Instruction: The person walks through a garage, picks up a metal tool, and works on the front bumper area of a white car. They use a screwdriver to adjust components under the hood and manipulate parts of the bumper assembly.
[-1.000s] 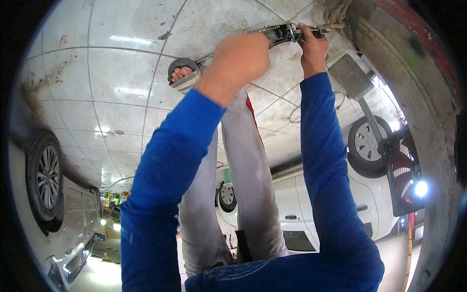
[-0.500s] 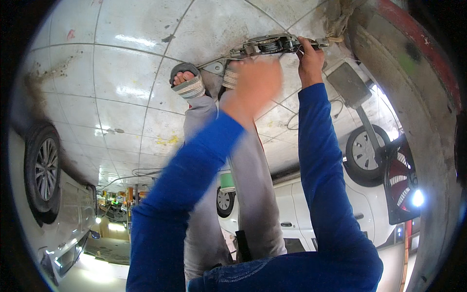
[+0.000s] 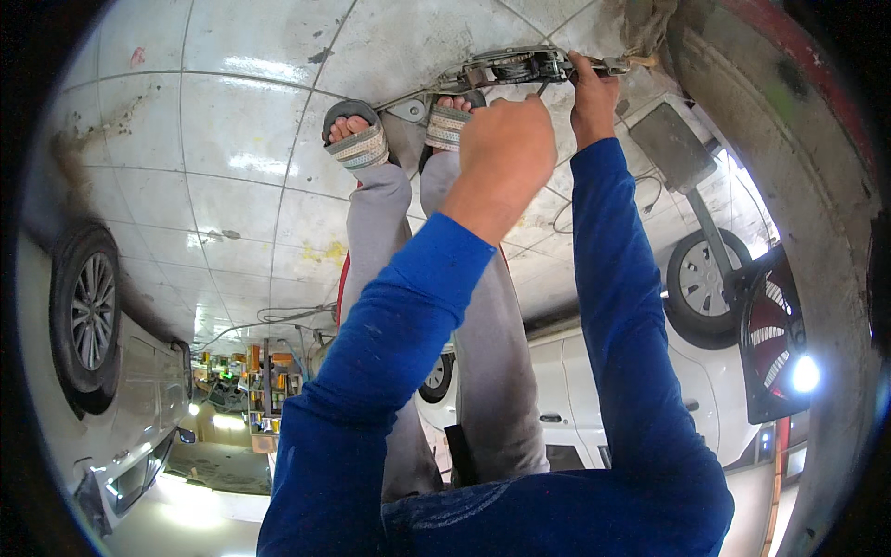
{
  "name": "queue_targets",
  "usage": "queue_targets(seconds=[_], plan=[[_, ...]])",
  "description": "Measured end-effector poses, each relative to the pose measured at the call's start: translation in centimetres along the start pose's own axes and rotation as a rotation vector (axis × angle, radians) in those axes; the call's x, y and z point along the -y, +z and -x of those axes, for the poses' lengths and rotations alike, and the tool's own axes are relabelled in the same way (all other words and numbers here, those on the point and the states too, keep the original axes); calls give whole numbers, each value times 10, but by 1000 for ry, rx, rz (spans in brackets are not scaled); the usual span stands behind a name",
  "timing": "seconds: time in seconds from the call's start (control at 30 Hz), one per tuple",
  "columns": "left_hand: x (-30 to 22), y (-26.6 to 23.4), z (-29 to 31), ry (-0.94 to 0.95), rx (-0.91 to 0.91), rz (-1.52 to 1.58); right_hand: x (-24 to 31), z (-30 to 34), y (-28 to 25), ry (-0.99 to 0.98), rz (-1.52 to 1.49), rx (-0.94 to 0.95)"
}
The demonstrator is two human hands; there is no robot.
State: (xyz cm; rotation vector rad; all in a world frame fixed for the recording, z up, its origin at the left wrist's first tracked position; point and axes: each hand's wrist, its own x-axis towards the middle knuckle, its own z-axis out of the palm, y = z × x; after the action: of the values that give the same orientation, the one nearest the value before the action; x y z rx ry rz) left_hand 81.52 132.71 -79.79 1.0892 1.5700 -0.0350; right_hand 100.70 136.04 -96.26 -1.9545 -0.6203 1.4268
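Note:
A metal hand cable puller [image 3: 515, 70] with a wound drum lies stretched out just above the tiled floor, beyond my feet. My left hand [image 3: 509, 153] is closed in a fist just on the near side of it. A short dark rod, seemingly the puller's lever handle [image 3: 543, 89], shows between that fist and the drum; most of it is hidden by the hand. At the puller's right end, my right hand [image 3: 594, 107] is wrapped round the metal body. From the left end a cable [image 3: 401, 96] runs past my sandals, beside a grey metal plate with a hole [image 3: 408, 110].
A large worn panel with a red edge [image 3: 770, 102] curves along the right. Near it stand a post with a grey rectangular plate [image 3: 673, 147] and a dark fan-like unit [image 3: 772, 334] beside a bright light. Cars with wheels [image 3: 90, 316] flank both sides. Thin cord [image 3: 650, 190] lies on the floor.
My left fist, blurred before, has moved slightly right and nearer the puller's right part. My right hand keeps its hold, and the view has shifted a little.

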Motion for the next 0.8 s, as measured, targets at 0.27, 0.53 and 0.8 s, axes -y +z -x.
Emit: queue_targets(seconds=[0.27,0.53,0.8], plan=[[-19,87,36,-279,-153,423,-6,6,-3,-19,-50,13],[30,22,17,-5,-83,230,-9,-4,-6,-65,-84,-24],[-12,63,28,-262,-203,500,-3,15,11,-158,-92,-63]])
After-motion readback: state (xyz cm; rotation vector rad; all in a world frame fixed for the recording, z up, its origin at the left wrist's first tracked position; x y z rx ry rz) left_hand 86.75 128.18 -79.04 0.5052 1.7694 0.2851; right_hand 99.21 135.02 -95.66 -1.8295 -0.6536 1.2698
